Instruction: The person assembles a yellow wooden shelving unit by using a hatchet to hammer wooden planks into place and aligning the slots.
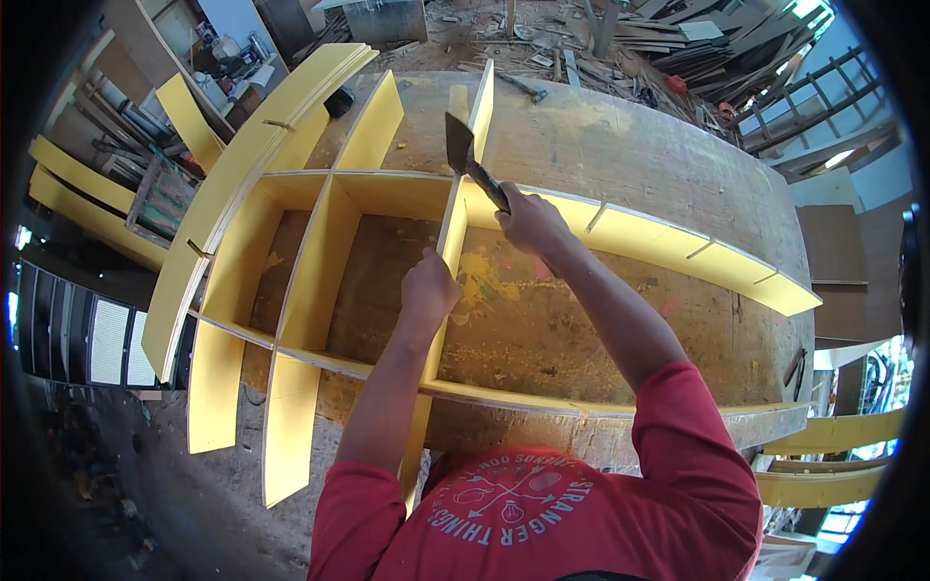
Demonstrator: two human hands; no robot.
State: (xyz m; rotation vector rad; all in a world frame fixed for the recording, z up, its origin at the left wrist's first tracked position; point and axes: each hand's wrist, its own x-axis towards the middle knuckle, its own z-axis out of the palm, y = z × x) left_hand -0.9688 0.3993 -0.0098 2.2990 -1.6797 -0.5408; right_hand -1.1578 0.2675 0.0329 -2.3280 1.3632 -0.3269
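Observation:
My right hand (pixel 535 228) is closed round the handle of a hatchet-like tool (pixel 459 145) with a broad, dark, flat head. That head is raised over the crossing of a yellow cross board (pixel 453 228) and the far long board (pixel 639 232). Lower down the same cross board, my left hand (pixel 429 288) is closed on its upper edge. The boards stand on edge and interlock into an open grid. More yellow cross boards (pixel 334 242) stand to the left, with a wide slotted board (pixel 228 194) across their far left end.
The grid rests on a worn, paint-stained wooden table (pixel 620 126). A small hammer-like tool (pixel 523 89) lies near the table's far edge. Scrap wood (pixel 746 48) is piled on the floor behind. Other yellow boards (pixel 92 203) lean at the left, and curved ones (pixel 823 484) at the right.

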